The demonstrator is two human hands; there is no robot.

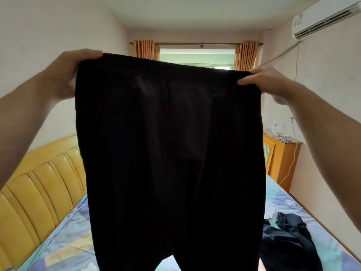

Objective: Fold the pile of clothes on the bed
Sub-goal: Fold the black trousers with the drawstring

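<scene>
A pair of black trousers (172, 153) hangs spread out in front of me, held up by its elastic waistband, legs dangling toward the bed. My left hand (68, 69) grips the waistband's left corner, thumb on top. My right hand (267, 81) pinches the right corner, thumb on the near side of the cloth. A dark blue garment (289, 237) lies crumpled on the bed (293, 200) at the lower right, partly hidden behind the trousers.
A yellow padded headboard (39, 188) runs along the left side of the bed. A wooden cabinet (281, 153) stands by the right wall, below an air conditioner (328, 18). A curtained window (197, 55) is at the far end.
</scene>
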